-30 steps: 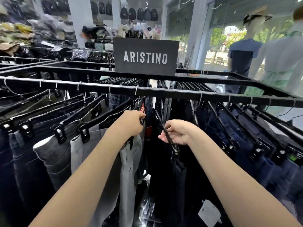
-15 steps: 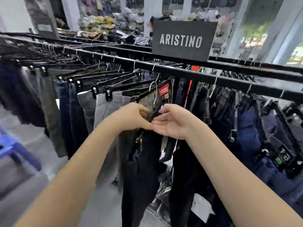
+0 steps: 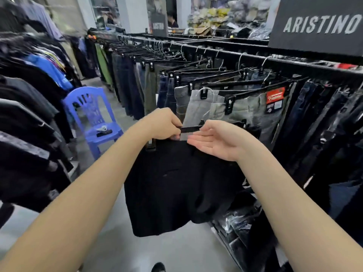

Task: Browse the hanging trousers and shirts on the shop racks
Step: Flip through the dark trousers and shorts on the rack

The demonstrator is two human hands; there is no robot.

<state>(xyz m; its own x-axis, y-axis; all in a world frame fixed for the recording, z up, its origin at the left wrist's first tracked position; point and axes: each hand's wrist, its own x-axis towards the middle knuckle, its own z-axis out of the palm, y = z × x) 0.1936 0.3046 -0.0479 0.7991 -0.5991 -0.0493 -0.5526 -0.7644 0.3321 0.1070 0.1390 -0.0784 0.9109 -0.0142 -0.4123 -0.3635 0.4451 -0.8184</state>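
One pair of black trousers (image 3: pixel 176 185) is now off the rack rail (image 3: pixel 255 57) and held out over the aisle.

A moment ago it hung among the others; now the left hand (image 3: pixel 164 124) is closed on the black clip hanger (image 3: pixel 191 129) while the right hand (image 3: pixel 215 141) lies open, palm up, beside the waistband. The grey trousers (image 3: pixel 198 108) hang behind on the rail. Browsing looks to have moved to inspecting a single item.

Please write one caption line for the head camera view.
Left hand holds black trousers by their black clip hanger; open right hand beside it.
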